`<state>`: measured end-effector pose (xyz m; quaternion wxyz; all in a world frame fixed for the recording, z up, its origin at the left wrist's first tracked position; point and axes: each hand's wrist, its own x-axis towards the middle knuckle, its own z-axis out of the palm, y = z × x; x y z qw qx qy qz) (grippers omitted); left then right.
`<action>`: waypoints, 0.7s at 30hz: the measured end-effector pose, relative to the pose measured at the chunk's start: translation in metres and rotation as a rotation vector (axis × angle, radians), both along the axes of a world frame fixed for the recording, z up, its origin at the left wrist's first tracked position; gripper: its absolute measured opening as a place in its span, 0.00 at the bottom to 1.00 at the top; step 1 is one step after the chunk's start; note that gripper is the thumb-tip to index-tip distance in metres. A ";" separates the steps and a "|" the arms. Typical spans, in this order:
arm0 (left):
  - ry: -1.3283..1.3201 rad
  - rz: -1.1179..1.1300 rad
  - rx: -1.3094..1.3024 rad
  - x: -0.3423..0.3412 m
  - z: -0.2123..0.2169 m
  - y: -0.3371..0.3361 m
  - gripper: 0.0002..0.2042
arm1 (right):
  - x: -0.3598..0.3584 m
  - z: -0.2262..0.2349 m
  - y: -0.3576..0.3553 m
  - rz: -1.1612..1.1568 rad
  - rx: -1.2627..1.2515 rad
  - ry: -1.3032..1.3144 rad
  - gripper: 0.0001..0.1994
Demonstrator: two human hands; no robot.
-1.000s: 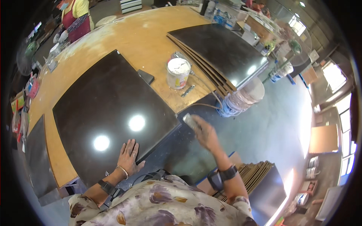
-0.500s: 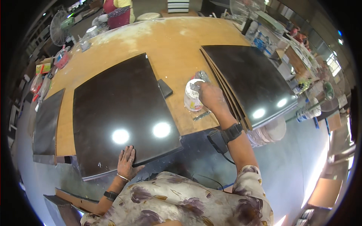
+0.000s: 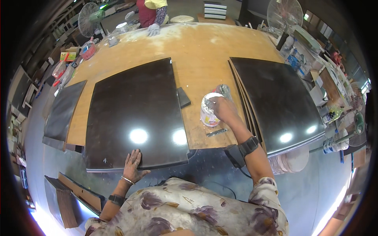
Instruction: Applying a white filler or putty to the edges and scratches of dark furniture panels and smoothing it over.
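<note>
A large dark glossy panel (image 3: 134,98) lies on the wooden table before me. My left hand (image 3: 134,164) rests flat on its near edge, fingers spread. To the right of the panel stands a white tub (image 3: 210,118) of white paste. Over the tub's mouth, my right hand (image 3: 225,111) is closed on a small flat scraper (image 3: 210,103), its handle hidden by the fingers. A metal strip (image 3: 217,132) lies in front of the tub. Between panel and tub sits a small dark block (image 3: 183,97).
Stacked dark panels (image 3: 275,98) lie at the right, and another dark panel (image 3: 65,108) at the left. Across the table (image 3: 204,43) a person's gloved hand (image 3: 153,30) is near the far edge. Fans and bottles line the sides; a panel stack (image 3: 62,200) stands below left.
The whole view has shifted, so the table sits further right and lower. My left hand stays on the panel; my right hand stays at the tub, with the scraper. The co-worker's gloved hand shows more clearly.
</note>
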<state>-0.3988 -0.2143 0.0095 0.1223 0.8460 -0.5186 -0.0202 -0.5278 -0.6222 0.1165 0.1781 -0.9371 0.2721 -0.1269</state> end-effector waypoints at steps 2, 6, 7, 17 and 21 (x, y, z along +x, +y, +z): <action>0.022 0.007 0.047 0.000 0.003 0.000 0.48 | -0.002 -0.001 0.004 -0.005 -0.088 -0.053 0.10; 0.049 0.059 0.116 -0.001 0.006 0.000 0.47 | -0.008 0.000 0.014 0.065 -0.196 -0.158 0.11; 0.050 0.052 0.109 -0.002 0.007 0.001 0.47 | -0.009 0.000 0.016 0.072 -0.214 -0.170 0.12; 0.065 0.045 0.112 -0.002 0.009 -0.007 0.46 | -0.007 -0.008 -0.016 0.143 0.636 -0.446 0.14; 0.074 0.069 0.097 -0.003 0.012 -0.008 0.46 | -0.006 -0.001 0.001 0.130 1.096 -0.588 0.14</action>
